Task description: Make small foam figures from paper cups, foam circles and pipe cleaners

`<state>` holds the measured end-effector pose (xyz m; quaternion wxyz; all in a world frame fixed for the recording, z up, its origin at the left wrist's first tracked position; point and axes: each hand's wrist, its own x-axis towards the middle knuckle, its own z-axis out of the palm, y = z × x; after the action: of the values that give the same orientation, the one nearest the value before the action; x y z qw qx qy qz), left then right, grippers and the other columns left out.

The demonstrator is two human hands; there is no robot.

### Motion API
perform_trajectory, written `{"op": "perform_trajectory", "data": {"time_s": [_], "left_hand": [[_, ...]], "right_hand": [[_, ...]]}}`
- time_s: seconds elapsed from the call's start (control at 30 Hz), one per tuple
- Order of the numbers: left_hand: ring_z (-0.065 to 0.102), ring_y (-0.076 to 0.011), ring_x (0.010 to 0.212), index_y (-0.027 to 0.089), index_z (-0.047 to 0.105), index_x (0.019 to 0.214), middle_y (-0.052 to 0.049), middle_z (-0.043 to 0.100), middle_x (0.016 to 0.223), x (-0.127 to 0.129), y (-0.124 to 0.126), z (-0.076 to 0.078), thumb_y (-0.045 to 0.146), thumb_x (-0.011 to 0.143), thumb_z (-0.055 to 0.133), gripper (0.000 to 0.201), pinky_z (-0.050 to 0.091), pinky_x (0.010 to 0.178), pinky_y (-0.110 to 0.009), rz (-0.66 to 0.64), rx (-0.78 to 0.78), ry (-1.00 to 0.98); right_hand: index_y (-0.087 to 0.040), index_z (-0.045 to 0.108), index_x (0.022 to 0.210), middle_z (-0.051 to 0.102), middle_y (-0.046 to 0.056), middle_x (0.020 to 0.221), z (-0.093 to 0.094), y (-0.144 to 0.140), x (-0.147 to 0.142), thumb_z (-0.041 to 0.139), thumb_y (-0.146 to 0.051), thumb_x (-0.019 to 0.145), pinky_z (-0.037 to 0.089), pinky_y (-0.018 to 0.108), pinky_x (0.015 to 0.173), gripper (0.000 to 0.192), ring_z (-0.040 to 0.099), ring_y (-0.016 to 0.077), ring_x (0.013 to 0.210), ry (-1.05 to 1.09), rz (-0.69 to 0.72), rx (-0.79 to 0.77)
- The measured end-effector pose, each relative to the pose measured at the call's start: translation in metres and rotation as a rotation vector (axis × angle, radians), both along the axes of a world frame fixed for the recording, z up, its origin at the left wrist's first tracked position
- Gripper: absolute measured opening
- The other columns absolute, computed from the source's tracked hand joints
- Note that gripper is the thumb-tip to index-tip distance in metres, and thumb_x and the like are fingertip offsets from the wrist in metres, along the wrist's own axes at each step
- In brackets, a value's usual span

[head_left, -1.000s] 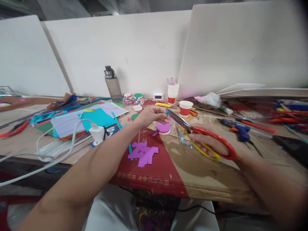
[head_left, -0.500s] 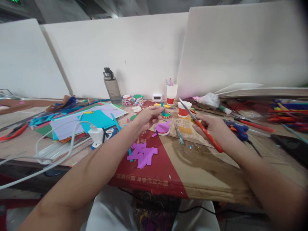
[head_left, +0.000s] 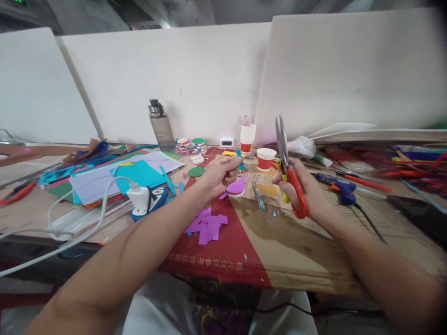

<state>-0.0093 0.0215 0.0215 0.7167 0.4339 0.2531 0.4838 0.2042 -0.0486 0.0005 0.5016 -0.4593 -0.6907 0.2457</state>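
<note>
My left hand (head_left: 223, 176) is closed, pinching a short blue paper strip (head_left: 240, 159) between thumb and fingertips, above the middle of the table. My right hand (head_left: 301, 184) grips scissors (head_left: 283, 148) by their red and yellow handle; the blades point up and stand slightly apart. Just below my left hand is a purple-topped white disc (head_left: 236, 188) with a purple tab sticking out. Behind the blue strip, partly hidden, is a small colourful piece. Purple paper strips (head_left: 209, 228) lie in a loose pile nearer to me.
A red and white paper cup (head_left: 266, 159) and a pen (head_left: 259, 195) are between my hands. Coloured paper sheets (head_left: 101, 181) and a white plug (head_left: 140, 195) lie left. A blue glue gun (head_left: 344, 190) lies right. A water bottle (head_left: 162, 128) stands at the back.
The scissors have swung from a leftward slant to nearly upright, their blades now showing apart. The blue strip has shifted slightly right and tilted in my left hand.
</note>
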Motion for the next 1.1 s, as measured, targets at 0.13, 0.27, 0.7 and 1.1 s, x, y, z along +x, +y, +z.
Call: {"op": "perform_trajectory", "data": {"time_s": [0.13, 0.27, 0.7, 1.1], "left_hand": [[0.033, -0.0012, 0.043, 0.012, 0.055, 0.064, 0.007, 0.041, 0.053, 0.009, -0.010, -0.005, 0.023, 0.061, 0.087, 0.034, 0.018, 0.038, -0.013, -0.016, 0.032, 0.054], [0.030, -0.0016, 0.041, 0.013, 0.054, 0.063, 0.007, 0.039, 0.050, 0.014, -0.016, -0.009, 0.032, 0.060, 0.088, 0.039, 0.020, 0.039, -0.015, -0.089, 0.077, 0.084], [0.039, -0.0010, 0.048, 0.010, 0.063, 0.068, 0.004, 0.051, 0.059, 0.021, -0.024, -0.014, 0.026, 0.054, 0.091, 0.035, 0.029, 0.043, -0.012, -0.192, -0.041, 0.030], [0.042, -0.0022, 0.051, 0.010, 0.065, 0.071, 0.004, 0.052, 0.060, 0.021, -0.026, -0.013, 0.022, 0.057, 0.089, 0.030, 0.031, 0.046, -0.014, -0.171, -0.077, 0.032]], "right_hand": [[-0.029, 0.046, 0.110, 0.057, -0.001, 0.085, 0.003, 0.004, -0.013, 0.068, -0.037, 0.079, 0.053, 0.032, 0.060, 0.039, 0.058, 0.0145, 0.064, 0.271, 0.014, 0.035], [-0.028, 0.047, 0.104, 0.056, -0.002, 0.083, 0.001, 0.011, -0.024, 0.075, -0.041, 0.074, 0.052, 0.030, 0.056, 0.043, 0.055, 0.0127, 0.061, 0.380, 0.035, 0.029], [-0.025, 0.048, 0.096, 0.053, -0.004, 0.071, 0.003, 0.003, -0.030, 0.071, -0.054, 0.076, 0.045, 0.029, 0.053, 0.042, 0.051, 0.0122, 0.055, 0.245, 0.258, -0.158], [-0.024, 0.048, 0.094, 0.052, -0.005, 0.067, 0.004, 0.005, -0.028, 0.071, -0.058, 0.074, 0.042, 0.029, 0.052, 0.046, 0.049, 0.0120, 0.053, 0.232, 0.228, -0.159]]}}
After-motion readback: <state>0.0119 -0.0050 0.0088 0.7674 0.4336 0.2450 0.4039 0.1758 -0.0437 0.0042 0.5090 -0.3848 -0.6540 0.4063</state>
